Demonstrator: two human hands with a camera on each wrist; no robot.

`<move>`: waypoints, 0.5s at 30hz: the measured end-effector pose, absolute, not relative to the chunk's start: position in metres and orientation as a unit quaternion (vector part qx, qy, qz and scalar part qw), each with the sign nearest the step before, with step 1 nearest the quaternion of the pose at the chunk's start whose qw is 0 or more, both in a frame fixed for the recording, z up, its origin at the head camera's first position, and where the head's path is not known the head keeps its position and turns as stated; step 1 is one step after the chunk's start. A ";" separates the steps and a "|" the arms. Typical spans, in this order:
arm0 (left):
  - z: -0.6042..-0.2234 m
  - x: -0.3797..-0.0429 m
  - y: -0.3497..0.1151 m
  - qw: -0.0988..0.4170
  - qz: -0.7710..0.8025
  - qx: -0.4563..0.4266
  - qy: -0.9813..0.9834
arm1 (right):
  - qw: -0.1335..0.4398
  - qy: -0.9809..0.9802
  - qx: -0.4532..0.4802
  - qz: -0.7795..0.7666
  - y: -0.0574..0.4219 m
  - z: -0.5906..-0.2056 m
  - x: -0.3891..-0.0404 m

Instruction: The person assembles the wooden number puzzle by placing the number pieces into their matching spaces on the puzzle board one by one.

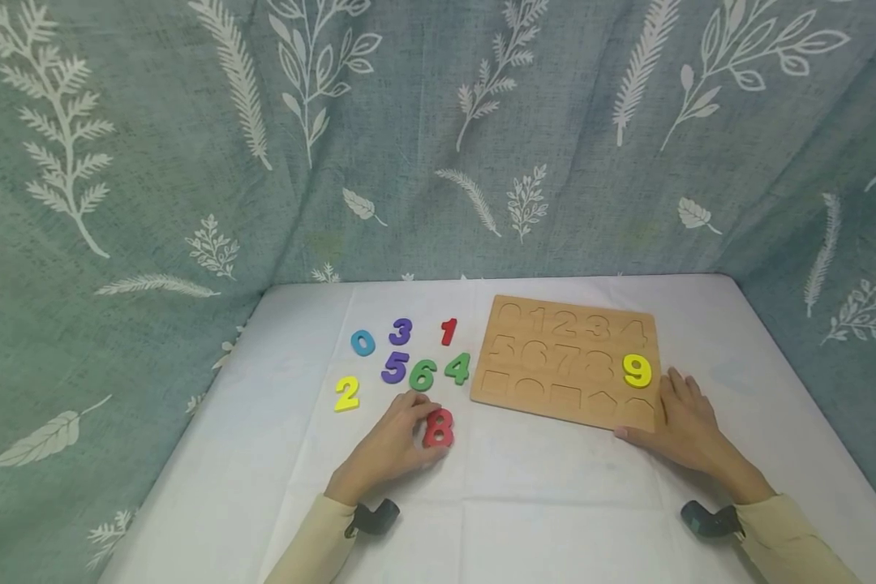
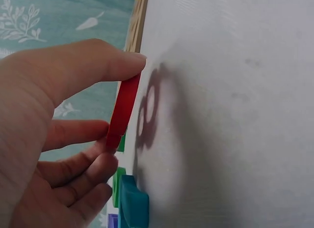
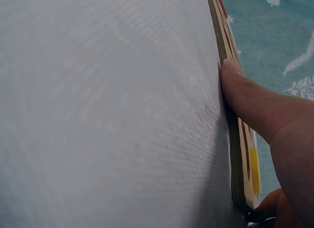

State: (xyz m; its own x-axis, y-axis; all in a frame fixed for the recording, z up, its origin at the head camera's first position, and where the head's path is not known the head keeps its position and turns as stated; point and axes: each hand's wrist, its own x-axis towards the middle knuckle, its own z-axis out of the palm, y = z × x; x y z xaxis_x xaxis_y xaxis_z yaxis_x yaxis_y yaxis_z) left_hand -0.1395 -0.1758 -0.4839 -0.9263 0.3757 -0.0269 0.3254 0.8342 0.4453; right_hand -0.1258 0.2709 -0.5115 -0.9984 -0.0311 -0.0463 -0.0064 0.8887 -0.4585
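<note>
The left hand (image 1: 390, 442) is grasping a red number 8 piece (image 1: 439, 427), its thumb at the near end and its fingers at the far end. The 8 is just left of the board, near its near-left corner; the left wrist view shows it tilted, its shadow on the white-cloth-covered counter (image 1: 555, 503).

The right hand (image 1: 689, 426) is at the near-right corner of the tan wooden board with number and shape recesses (image 1: 584, 414). Its fingers are released and loosely extended along the right edge, while the thumb touches the near edge. A yellow number 9 piece (image 1: 637, 375) lies on the board near that hand; how deeply it sits is unclear.

Beyond the left hand lie a blue 0 (image 1: 356, 346), purple 3 (image 1: 401, 332), purple 5 (image 1: 394, 368), green 6 (image 1: 416, 375), green 4 (image 1: 463, 371) and red 1 (image 1: 448, 332), with a yellow 2 (image 1: 347, 396) farther left.
</note>
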 end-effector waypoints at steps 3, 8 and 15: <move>-0.480 -0.140 -0.174 0.062 0.230 0.181 0.954 | 0.026 0.971 -0.008 -0.236 0.271 -0.511 -0.125; -0.475 -0.142 -0.171 0.064 0.240 0.181 0.952 | 0.024 0.971 -0.012 -0.236 0.270 -0.510 -0.125; -0.469 -0.147 -0.165 0.058 0.241 0.196 0.949 | 0.018 0.972 -0.016 -0.235 0.270 -0.511 -0.125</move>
State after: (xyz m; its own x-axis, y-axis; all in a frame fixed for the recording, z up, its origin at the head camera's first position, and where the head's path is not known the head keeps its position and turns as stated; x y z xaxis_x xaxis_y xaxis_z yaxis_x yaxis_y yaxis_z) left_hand -0.1468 -0.1652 -0.4689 -0.9168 0.3991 -0.0150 0.3436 0.8072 0.4801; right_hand -0.1253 0.2705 -0.5110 -0.9989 -0.0388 -0.0279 -0.0218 0.8890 -0.4574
